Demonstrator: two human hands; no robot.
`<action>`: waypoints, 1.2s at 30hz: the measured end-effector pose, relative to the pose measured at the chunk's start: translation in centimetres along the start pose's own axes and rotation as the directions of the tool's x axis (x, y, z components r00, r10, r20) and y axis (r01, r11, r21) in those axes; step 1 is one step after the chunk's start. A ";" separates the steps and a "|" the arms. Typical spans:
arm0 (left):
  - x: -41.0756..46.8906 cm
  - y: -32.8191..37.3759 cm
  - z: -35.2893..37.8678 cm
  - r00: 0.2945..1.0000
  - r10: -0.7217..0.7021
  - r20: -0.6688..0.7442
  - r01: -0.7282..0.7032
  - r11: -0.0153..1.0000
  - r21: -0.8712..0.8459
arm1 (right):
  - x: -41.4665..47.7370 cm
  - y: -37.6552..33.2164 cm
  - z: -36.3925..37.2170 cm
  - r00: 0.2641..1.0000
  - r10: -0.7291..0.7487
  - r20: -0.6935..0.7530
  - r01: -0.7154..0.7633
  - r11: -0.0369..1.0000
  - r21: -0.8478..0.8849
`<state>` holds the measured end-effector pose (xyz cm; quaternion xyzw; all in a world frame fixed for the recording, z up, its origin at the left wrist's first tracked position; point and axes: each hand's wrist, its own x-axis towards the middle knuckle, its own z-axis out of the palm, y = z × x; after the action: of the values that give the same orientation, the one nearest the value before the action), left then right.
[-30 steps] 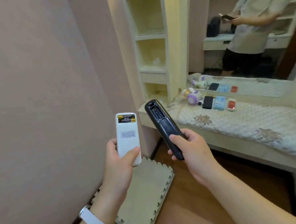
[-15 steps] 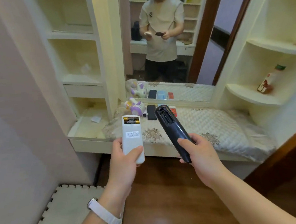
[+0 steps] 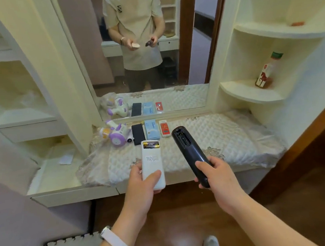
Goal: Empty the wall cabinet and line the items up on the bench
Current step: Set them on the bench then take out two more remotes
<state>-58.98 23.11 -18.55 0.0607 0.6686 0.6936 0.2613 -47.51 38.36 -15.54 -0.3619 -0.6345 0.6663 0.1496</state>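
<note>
My left hand (image 3: pixel 141 182) grips the white remote (image 3: pixel 152 164), batteries bare; my right hand (image 3: pixel 217 174) grips the black remote (image 3: pixel 190 154), over the bench (image 3: pixel 228 136). Both probably light, rigid; hold mid-body.

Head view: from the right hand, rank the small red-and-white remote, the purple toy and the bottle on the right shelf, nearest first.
From the right hand:
1. Red-and-white remote, on the bench just up-left of the hand.
2. Purple toy, at the row's left end.
3. Bottle, on the right corner shelf, above and behind the bench.
</note>
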 end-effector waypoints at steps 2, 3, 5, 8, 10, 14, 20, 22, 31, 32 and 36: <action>2.0 -0.1 1.7 1.000 -0.011 -0.022 0.011 1.000 0.008 | 2.8 0.1 -1.1 0.999 0.026 0.024 -0.026 1.000 0.016; 3.0 -0.2 2.8 1.000 -0.014 -0.025 0.015 1.000 0.020 | 4.2 0.1 -1.8 0.999 0.033 0.037 -0.034 0.999 0.029; 5.1 -0.2 5.1 0.999 -0.032 -0.030 0.034 0.998 0.061 | 7.0 -0.1 -3.3 0.998 0.044 0.056 -0.046 0.998 0.040; 8.7 0.2 9.2 0.997 -0.055 -0.048 0.060 0.991 0.117 | 11.4 -0.6 -6.1 0.996 0.060 0.062 -0.062 0.997 0.036; 11.0 0.5 12.0 0.996 -0.061 -0.068 0.069 0.990 0.122 | 14.3 -0.7 -8.1 0.995 0.076 0.071 -0.078 0.997 0.024; 14.6 0.7 16.4 0.993 -0.052 -0.102 0.067 0.987 0.145 | 19.4 -0.6 -11.5 0.990 0.112 0.086 -0.115 0.993 0.028; 18.7 0.1 18.5 0.980 -0.117 -0.164 0.141 0.979 0.149 | 24.5 0.1 -13.2 0.981 0.161 0.105 -0.165 0.986 0.026; 20.3 -0.4 18.6 0.974 -0.134 -0.180 0.161 0.977 0.141 | 26.1 0.6 -13.2 0.976 0.184 0.119 -0.187 0.982 0.010; 28.9 -3.7 18.4 0.940 -0.275 -0.202 0.297 0.951 0.085 | 33.4 2.8 -11.9 0.957 0.279 0.078 -0.266 0.952 -0.151; 30.0 -4.0 18.4 0.937 -0.292 -0.194 0.314 0.945 0.094 | 34.3 2.9 -11.8 0.952 0.297 0.073 -0.281 0.944 -0.172; 34.1 -5.1 18.4 0.925 -0.346 -0.156 0.367 0.922 0.127 | 37.8 3.4 -11.1 0.930 0.358 0.078 -0.327 0.907 -0.265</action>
<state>-78.71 54.55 -30.69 -0.0879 0.7354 0.5833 0.3335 -65.36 70.90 -29.05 -0.4410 -0.6474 0.6191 -0.0562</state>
